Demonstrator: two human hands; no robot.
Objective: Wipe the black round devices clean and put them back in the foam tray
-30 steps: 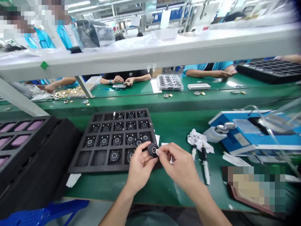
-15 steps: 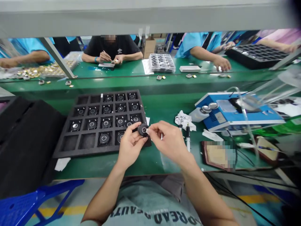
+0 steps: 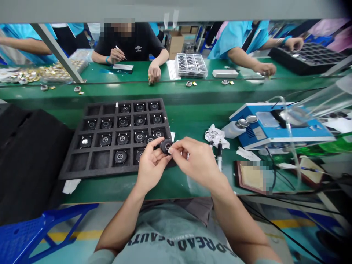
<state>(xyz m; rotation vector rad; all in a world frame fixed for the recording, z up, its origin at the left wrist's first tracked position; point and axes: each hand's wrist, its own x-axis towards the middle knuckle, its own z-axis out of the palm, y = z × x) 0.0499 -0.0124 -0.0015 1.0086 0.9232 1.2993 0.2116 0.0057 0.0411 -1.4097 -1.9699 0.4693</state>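
Observation:
Between thumb and fingers, my left hand (image 3: pixel 152 165) holds a round black watch body (image 3: pixel 166 146) over the front right part of a foam tray. My right hand (image 3: pixel 194 157) pinches something small and whitish against the right side of the watch body; its shape is mostly hidden by the fingertips. The black foam tray (image 3: pixel 103 154) lies to the left, with similar round black pieces (image 3: pixel 120 157) in many of its compartments. A few compartments at its back left and front left hold no piece.
Crumpled white paper (image 3: pixel 216 135), a dark-tipped syringe-like tube (image 3: pixel 219 154) and a white bottle (image 3: pixel 233 130) lie right of my hands. Beyond stands a blue machine (image 3: pixel 283 126). A brown-rimmed pad (image 3: pixel 251 178) sits front right. Black foam (image 3: pixel 33 161) stands left. People work across the bench.
The view has tilted slightly, shifting the bench upward. Both my hands keep nearly the same hold on the watch body. Across the bench, a person's hand has moved toward the bench ledge.

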